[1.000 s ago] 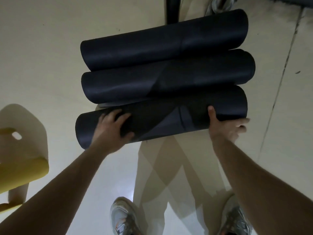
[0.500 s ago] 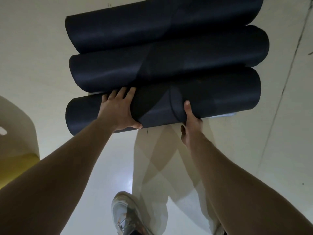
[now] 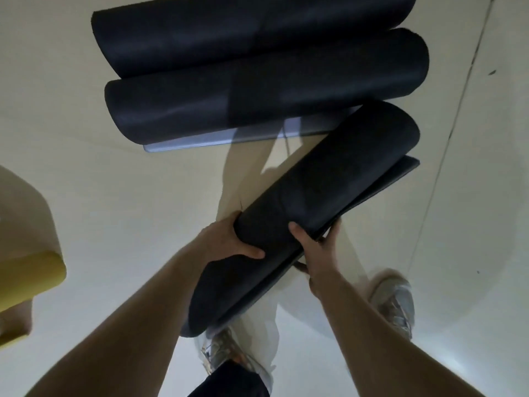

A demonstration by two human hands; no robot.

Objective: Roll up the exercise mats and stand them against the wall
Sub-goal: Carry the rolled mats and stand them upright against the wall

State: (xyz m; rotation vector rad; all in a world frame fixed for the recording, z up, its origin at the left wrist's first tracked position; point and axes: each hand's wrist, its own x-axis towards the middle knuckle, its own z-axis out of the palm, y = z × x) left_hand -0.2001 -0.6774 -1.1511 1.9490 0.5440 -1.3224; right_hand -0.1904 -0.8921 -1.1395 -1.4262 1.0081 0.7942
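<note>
A rolled black mat (image 3: pixel 320 190) is lifted off the floor and slants from lower left to upper right. My left hand (image 3: pixel 229 242) grips its left side, thumb over the top. My right hand (image 3: pixel 315 247) grips its right side, fingers under the loose outer flap. Two more rolled black mats lie side by side on the floor beyond: one (image 3: pixel 266 90) nearer, with a grey flap edge showing under it, and one (image 3: pixel 243 32) farther.
A yellow seat or board (image 3: pixel 28 276) sits at the left edge. My two shoes (image 3: pixel 395 305) stand on the pale glossy floor (image 3: pixel 114 181) below the mat. A floor seam (image 3: pixel 446 138) runs along the right.
The nearest mat left the floor beside the other two and swung from lying across to slanting. Both hands moved toward its near half and closer to me.
</note>
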